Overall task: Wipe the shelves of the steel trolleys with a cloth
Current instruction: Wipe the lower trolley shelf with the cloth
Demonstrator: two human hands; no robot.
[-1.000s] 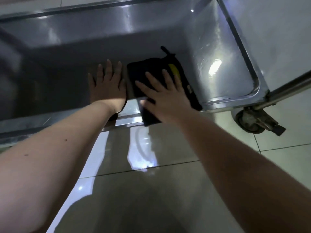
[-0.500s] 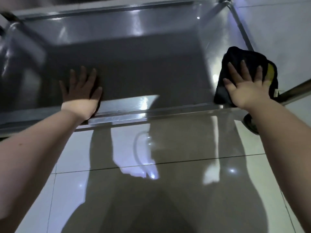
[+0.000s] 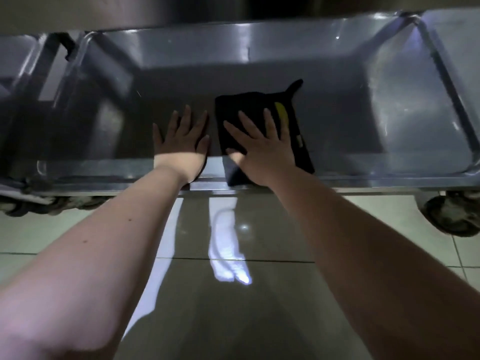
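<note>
Down low, my left hand [image 3: 181,141] lies flat on the shelf [image 3: 337,120], just inside its front lip and a little left of its middle. The fingers are straight, slightly spread and hold nothing. I judge it is there to brace me and steady the trolley while I lean in. Just right of it, at the middle of the shelf, the cloth [image 3: 233,107] lies folded flat, its near end draped over the front lip. My right hand [image 3: 262,149] presses on top of it, palm down, fingers straight and fanned, so the push spreads over the whole pad rather than bunching it. The cloth is black and roughly rectangular, with a yellow patch [image 3: 281,114] by my outer fingers, a small label [image 3: 300,140] on its right edge, and a pointed corner poking toward the shelf's back. Under the shelf's right corner a caster wheel [image 3: 457,216] stands on the tiled floor [image 3: 233,320].
</note>
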